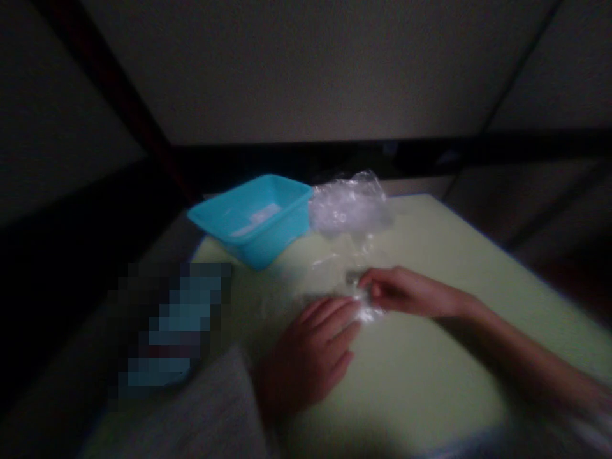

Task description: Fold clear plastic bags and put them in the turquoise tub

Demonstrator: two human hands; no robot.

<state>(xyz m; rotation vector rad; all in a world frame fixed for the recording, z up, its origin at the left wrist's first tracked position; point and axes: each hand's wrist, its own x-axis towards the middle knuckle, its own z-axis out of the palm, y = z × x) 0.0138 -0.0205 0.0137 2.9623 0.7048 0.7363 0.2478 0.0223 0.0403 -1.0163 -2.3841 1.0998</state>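
Note:
My left hand (313, 347) lies flat on the pale green table (430, 382), fingers stretched out and pressing on the edge of a small clear plastic bag (366, 311). My right hand (406, 292) reaches in from the right, its fingers pinched together on the same clear bag, just beside my left fingertips. A small dark item (354, 276) shows at the right fingertips; I cannot make out what it is. The scene is dim.
A turquoise plastic tub (258, 220) stands at the table's far left corner. A crumpled heap of clear plastic bags (349, 207) sits right beside it. A grey sleeve (205, 414) and a blurred patch lie at lower left. Dark partition walls surround the table.

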